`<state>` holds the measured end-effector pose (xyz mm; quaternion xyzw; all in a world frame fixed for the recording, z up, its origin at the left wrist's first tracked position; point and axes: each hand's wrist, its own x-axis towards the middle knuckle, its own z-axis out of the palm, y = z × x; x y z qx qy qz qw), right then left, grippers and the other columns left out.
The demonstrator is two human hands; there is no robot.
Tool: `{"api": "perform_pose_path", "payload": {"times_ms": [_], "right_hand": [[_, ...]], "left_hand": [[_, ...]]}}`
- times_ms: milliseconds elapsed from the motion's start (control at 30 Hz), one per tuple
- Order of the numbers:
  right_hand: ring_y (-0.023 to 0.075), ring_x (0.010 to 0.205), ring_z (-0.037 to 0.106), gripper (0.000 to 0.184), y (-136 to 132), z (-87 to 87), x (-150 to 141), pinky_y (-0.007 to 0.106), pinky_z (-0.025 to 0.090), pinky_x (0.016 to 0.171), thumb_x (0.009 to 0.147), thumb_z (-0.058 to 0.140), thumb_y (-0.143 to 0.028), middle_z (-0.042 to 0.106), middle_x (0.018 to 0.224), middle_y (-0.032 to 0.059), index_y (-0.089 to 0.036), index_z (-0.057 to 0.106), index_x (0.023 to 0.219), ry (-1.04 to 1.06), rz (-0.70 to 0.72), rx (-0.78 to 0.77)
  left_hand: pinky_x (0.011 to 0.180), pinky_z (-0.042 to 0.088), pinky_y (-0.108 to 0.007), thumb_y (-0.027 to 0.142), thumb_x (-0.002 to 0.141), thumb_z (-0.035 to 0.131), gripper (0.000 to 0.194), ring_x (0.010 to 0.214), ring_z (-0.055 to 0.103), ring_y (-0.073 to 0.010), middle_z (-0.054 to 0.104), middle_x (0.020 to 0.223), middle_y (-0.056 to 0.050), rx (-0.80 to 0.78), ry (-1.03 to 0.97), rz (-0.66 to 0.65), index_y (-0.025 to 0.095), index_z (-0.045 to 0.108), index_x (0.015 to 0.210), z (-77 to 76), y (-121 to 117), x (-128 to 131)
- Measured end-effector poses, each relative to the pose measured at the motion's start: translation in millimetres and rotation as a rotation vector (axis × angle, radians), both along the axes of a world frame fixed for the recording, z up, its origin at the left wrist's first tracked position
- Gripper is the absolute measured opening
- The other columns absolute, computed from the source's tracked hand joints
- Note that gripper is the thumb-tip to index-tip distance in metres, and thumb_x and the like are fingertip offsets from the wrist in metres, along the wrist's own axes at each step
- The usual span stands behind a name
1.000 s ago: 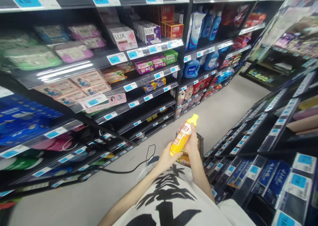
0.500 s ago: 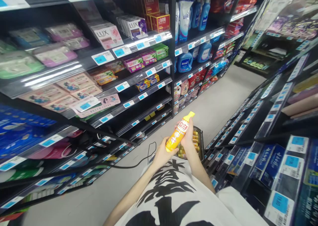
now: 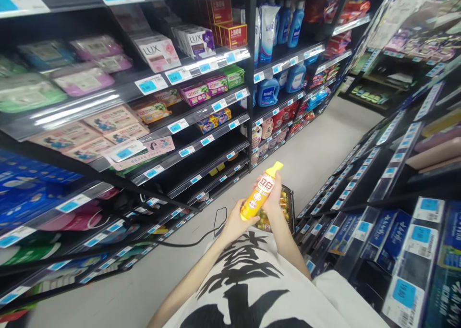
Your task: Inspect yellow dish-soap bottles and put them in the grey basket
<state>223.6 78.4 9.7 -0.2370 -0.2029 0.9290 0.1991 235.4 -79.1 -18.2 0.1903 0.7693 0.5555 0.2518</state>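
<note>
A yellow-orange plastic bottle (image 3: pixel 257 197) with a yellow cap and a white label with red print is held tilted in front of my body, its cap pointing up and to the right. My left hand (image 3: pixel 238 222) grips its lower end. Around the upper part of the bottle, near the cap, my right hand (image 3: pixel 274 196) is closed. Just beyond my right forearm, low down, a dark basket (image 3: pixel 293 208) holds several yellow items, partly hidden by my arms and the bottle.
Shelves on the left carry LUX soap boxes (image 3: pixel 157 53), pink soap packs (image 3: pixel 118 121) and blue detergent bottles (image 3: pixel 268 91). A shelf rack (image 3: pixel 355 241) with blue boxes stands close on my right. A black cable (image 3: pixel 190 243) runs above the grey floor (image 3: pixel 326 126).
My view has shifted right, so the shelves sit further left. The bottle has turned slightly, bringing its label more toward me, and more of the basket shows. Both hands still hold the bottle.
</note>
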Motion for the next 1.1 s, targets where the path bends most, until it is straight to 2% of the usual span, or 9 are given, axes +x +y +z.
{"api": "perform_pose_path", "payload": {"times_ms": [133, 333, 467, 567, 633, 700, 833, 900, 1100], "right_hand": [[0.0137, 0.048, 0.063, 0.046, 2, 0.5, 1, 0.026, 0.054, 0.049, 0.082, 0.063, -0.066, 0.067, 0.063, -0.0027, -0.021, 0.059, 0.086, 0.025, 0.018, 0.031], [0.0136, 0.049, 0.062, 0.046, 3, -6.4, 2, 0.024, 0.050, 0.046, 0.077, 0.070, -0.063, 0.066, 0.064, -0.0020, -0.019, 0.059, 0.088, 0.061, 0.094, 0.173], [0.0137, 0.055, 0.064, 0.046, -2, -4.2, 6, 0.022, 0.050, 0.046, 0.073, 0.080, -0.051, 0.067, 0.072, -0.0011, -0.018, 0.062, 0.098, 0.101, 0.346, 0.454], [0.0135, 0.058, 0.064, 0.063, -5, 1.2, 10, 0.024, 0.053, 0.049, 0.069, 0.086, -0.045, 0.067, 0.083, -0.0020, -0.021, 0.057, 0.120, 0.098, 0.610, 0.583], [0.0145, 0.059, 0.063, 0.078, -4, 1.9, 10, 0.028, 0.055, 0.051, 0.069, 0.086, -0.049, 0.067, 0.086, -0.0015, -0.023, 0.049, 0.133, 0.074, 0.762, 0.634], [0.0185, 0.073, 0.067, 0.087, -1, -1.2, 7, 0.033, 0.060, 0.064, 0.072, 0.082, -0.055, 0.068, 0.096, 0.0025, -0.022, 0.044, 0.142, 0.042, 0.845, 0.747], [0.0284, 0.119, 0.061, 0.098, 9, -11.2, 2, 0.044, 0.048, 0.107, 0.074, 0.080, -0.058, 0.063, 0.131, 0.0120, -0.019, 0.037, 0.152, 0.007, 0.887, 1.101], [0.0309, 0.122, 0.059, 0.105, 15, -13.7, 0, 0.048, 0.045, 0.110, 0.073, 0.080, -0.060, 0.062, 0.133, 0.0136, -0.019, 0.030, 0.157, -0.021, 0.915, 1.190], [0.0288, 0.111, 0.066, 0.125, 35, -13.0, 1, 0.046, 0.051, 0.101, 0.064, 0.089, -0.052, 0.068, 0.126, 0.0114, -0.022, 0.017, 0.161, -0.004, 0.869, 1.244]], "left_hand": [[0.090, 0.051, -0.035, 0.039, 0.081, 0.075, 0.058, 0.104, 0.065, -0.0246, 0.067, 0.124, -0.010, 0.049, -0.020, -0.060, 0.018, 0.052, 0.130, 3.6, -1, -2], [0.099, 0.048, -0.042, 0.046, 0.093, 0.063, 0.058, 0.117, 0.061, -0.0288, 0.062, 0.135, -0.015, -0.052, 0.069, -0.244, 0.018, 0.049, 0.142, 14.5, -12, -17], [0.100, 0.051, -0.043, 0.040, 0.086, 0.073, 0.076, 0.125, 0.058, -0.0287, 0.053, 0.144, -0.018, 0.108, 0.092, -0.097, 0.020, 0.038, 0.150, 18.7, -21, -39], [0.098, 0.054, -0.041, 0.033, 0.078, 0.082, 0.082, 0.127, 0.057, -0.0278, 0.057, 0.142, -0.015, 0.274, 0.101, -0.032, 0.026, 0.040, 0.148, 22.4, -25, -56], [0.097, 0.055, -0.040, 0.029, 0.073, 0.087, 0.080, 0.125, 0.059, -0.0282, 0.061, 0.137, -0.013, 0.286, 0.079, -0.051, 0.025, 0.048, 0.142, 23.7, -27, -64], [0.099, 0.055, -0.041, 0.027, 0.070, 0.088, 0.070, 0.123, 0.062, -0.0292, 0.065, 0.132, -0.013, 0.237, 0.020, -0.132, 0.022, 0.057, 0.133, 22.8, -26, -68], [0.106, 0.051, -0.045, 0.025, 0.068, 0.089, 0.058, 0.121, 0.064, -0.0314, 0.069, 0.124, -0.013, 0.142, 0.005, -0.226, 0.017, 0.065, 0.120, 16.7, -20, -68], [0.107, 0.051, -0.046, 0.026, 0.068, 0.088, 0.059, 0.119, 0.066, -0.0314, 0.071, 0.120, -0.013, 0.124, 0.051, -0.223, 0.016, 0.064, 0.121, 14.4, -13, -66], [0.094, 0.057, -0.041, 0.023, 0.067, 0.086, 0.061, 0.107, 0.069, -0.0287, 0.070, 0.118, -0.013, 0.075, 0.239, -0.186, 0.017, 0.061, 0.122, 13.6, 11, -65]]}}
